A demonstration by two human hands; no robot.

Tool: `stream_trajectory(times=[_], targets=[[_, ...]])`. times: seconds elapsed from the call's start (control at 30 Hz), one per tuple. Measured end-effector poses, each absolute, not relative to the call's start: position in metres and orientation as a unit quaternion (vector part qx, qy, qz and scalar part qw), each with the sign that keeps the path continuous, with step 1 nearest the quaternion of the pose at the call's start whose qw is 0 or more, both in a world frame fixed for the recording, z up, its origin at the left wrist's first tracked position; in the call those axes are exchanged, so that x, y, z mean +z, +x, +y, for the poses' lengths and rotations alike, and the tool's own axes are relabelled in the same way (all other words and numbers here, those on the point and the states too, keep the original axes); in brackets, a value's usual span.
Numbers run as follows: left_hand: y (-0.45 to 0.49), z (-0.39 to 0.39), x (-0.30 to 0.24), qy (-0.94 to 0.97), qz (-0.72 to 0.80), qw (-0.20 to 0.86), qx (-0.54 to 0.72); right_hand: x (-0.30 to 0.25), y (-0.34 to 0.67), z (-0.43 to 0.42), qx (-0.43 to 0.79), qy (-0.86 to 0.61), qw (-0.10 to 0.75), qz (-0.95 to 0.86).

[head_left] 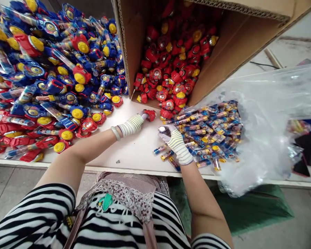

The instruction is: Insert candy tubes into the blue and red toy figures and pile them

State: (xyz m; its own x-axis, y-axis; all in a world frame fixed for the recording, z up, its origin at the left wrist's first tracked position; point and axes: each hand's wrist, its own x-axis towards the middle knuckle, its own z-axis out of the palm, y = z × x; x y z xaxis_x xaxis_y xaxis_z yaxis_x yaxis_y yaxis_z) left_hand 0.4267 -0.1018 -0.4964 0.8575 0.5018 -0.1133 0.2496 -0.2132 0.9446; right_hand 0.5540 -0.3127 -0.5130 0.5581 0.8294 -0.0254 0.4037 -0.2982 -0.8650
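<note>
My left hand [132, 124], in a striped knit glove, is closed around a red plastic toy piece [150, 115] just in front of the cardboard box's opening. My right hand [178, 143], gloved the same way, has its thumb and fingers round a small printed tube [161, 129] whose pale round end faces up. Beneath and beside that hand spreads a pile of small blue-and-yellow printed tubes [209, 126]. The two hands are a short way apart above the white table [129, 152].
A large cardboard box [212, 76] lies open towards me, with many red toy pieces [168, 76] inside. On the left is a heap of red and blue toys with tubes fitted [54, 90]. A clear plastic bag [264, 138] lies right of the loose tubes. Green sheeting [259, 211] shows below the table.
</note>
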Motion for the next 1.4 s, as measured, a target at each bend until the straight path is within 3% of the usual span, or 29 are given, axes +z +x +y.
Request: stream_trajectory(times=[0.07, 0.17, 0.3, 0.4, 0.47, 0.63, 0.77, 1.0, 1.13, 1.27, 1.4], targets=[[0.419, -0.098, -0.492, 0.84, 0.225, 0.486, 0.086, -0.52, 0.546, -0.314, 0.273, -0.759, 0.481, -0.344], [0.434, -0.097, -0.485, 0.928, 0.184, 0.322, 0.033, -0.521, 0.536, -0.308, 0.269, -0.778, 0.438, -0.36], [0.48, -0.098, -0.484, 0.948, 0.195, 0.249, -0.029, -0.503, 0.519, -0.293, 0.265, -0.809, 0.197, -0.487], [0.503, -0.093, -0.485, 0.905, 0.252, 0.342, 0.009, -0.492, 0.508, -0.29, 0.266, -0.815, 0.058, -0.512], [0.501, -0.087, -0.482, 0.86, 0.274, 0.428, 0.041, -0.493, 0.507, -0.295, 0.248, -0.822, 0.081, -0.507], [0.44, -0.09, -0.471, 0.741, 0.237, 0.622, 0.089, -0.5, 0.516, -0.311, 0.159, -0.841, 0.267, -0.443], [0.385, -0.111, -0.47, 0.564, 0.179, 0.79, 0.16, -0.488, 0.508, -0.305, 0.139, -0.813, 0.276, -0.494], [0.366, -0.13, -0.465, 0.497, 0.198, 0.808, 0.246, -0.451, 0.49, -0.291, 0.115, -0.81, 0.148, -0.556], [0.362, -0.128, -0.454, 0.584, 0.213, 0.751, 0.223, -0.449, 0.487, -0.296, 0.112, -0.809, 0.146, -0.558], [0.356, -0.131, -0.443, 0.618, 0.199, 0.733, 0.202, -0.458, 0.48, -0.298, 0.145, -0.794, 0.258, -0.531], [0.355, -0.129, -0.433, 0.655, 0.156, 0.713, 0.194, -0.467, 0.474, -0.294, 0.402, -0.686, 0.441, -0.415]])
